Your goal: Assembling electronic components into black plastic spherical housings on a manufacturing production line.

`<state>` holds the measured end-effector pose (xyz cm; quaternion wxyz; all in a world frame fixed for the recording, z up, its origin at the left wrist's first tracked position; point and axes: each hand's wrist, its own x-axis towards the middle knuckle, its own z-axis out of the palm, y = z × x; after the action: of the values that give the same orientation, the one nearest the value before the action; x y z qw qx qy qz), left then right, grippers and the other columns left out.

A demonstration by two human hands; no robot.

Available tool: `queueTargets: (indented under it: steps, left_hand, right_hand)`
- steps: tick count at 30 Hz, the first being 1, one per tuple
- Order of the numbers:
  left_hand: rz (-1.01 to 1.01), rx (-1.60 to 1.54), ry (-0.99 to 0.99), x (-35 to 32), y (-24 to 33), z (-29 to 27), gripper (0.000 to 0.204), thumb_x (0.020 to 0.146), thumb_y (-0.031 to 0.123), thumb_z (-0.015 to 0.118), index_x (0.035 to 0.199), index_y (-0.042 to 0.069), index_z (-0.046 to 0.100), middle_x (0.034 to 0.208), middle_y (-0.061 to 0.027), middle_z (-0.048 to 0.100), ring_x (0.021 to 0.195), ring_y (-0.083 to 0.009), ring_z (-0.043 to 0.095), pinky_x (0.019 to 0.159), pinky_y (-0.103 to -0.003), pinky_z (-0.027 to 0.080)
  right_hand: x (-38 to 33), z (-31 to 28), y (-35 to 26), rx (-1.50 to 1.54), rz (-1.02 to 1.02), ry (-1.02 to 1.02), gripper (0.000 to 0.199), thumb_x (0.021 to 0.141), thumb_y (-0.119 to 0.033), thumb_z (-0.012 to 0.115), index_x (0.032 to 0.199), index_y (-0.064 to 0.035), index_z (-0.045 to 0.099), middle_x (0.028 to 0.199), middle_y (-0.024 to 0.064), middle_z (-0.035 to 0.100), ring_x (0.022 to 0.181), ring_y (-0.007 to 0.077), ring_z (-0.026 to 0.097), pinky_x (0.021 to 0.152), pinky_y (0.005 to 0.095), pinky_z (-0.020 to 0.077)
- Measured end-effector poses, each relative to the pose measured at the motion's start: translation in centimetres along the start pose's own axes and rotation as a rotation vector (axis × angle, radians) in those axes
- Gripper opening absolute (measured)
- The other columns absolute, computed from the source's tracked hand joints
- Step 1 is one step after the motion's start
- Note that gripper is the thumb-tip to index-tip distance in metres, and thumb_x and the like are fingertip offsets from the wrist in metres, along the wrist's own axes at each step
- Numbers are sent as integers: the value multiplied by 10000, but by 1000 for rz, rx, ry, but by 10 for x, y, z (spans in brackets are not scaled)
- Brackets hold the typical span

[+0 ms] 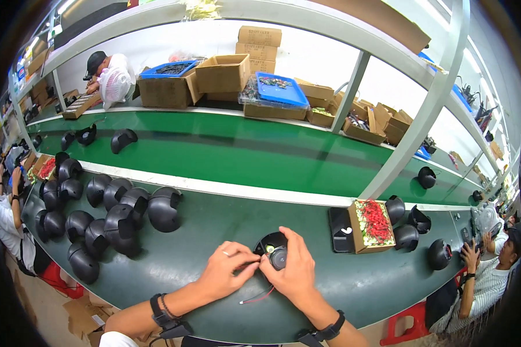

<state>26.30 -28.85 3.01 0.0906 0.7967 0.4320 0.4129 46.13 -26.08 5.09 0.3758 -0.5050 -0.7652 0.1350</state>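
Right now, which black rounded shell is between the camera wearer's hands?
The front-centre shell, between the left hand and right hand, with a round grey part inside; the other shells, clustered at left or lying farther off, touch neither hand.

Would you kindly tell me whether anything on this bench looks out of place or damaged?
Nothing obviously looks damaged or spilled; the red parts sit inside their cardboard box. At most, the black shells at left lie jumbled, facing different ways.
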Motion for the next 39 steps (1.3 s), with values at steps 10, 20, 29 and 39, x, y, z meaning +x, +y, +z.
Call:
queueTargets:
  steps: [10, 20, 29, 39]
  left_hand:
    - [-356, -1039, -366, 39, -45, 26, 732, 971, 159, 761, 1582, -22, 401, 1540, -152, 506, 1459, -253, 457, 1242, -422, 343]
    - [-307, -708, 15, 33, -38, 35, 636, 1016, 99, 574, 1594, -73, 372, 1564, -184, 482, 1435, -263, 478, 1242, -402, 315]
    - [-211, -520, 197, 27, -36, 31, 637, 1057, 102, 518, 1639, -44, 304, 1660, -196, 385, 1534, -305, 378, 1283, -428, 238]
    - [-121, -308, 255, 28, -36, 29, 685, 1085, 240, 552, 1636, -62, 278, 1642, -228, 359, 1530, -353, 371, 1269, -474, 253]
  right_hand:
    - [7, 10, 36, 158, -133, 4, 921, 827, -334, 803, 1574, 1, 382, 1571, 285, 443, 1462, 450, 441, 1223, 523, 361]
    - [1, -18, 46, 144, -30, -88, 879, 847, -243, 851, 1578, -97, 385, 1489, 210, 442, 1358, 442, 463, 1122, 521, 436]
    - [-1, -1, 49, 222, -150, -33, 331, 963, -92, 720, 1282, -24, 663, 961, 166, 670, 849, 402, 665, 768, 482, 555]
    - [-4, 7, 37, 348, -106, 110, 116, 990, -63, 700, 1077, 11, 716, 912, 170, 691, 763, 364, 683, 675, 431, 543]
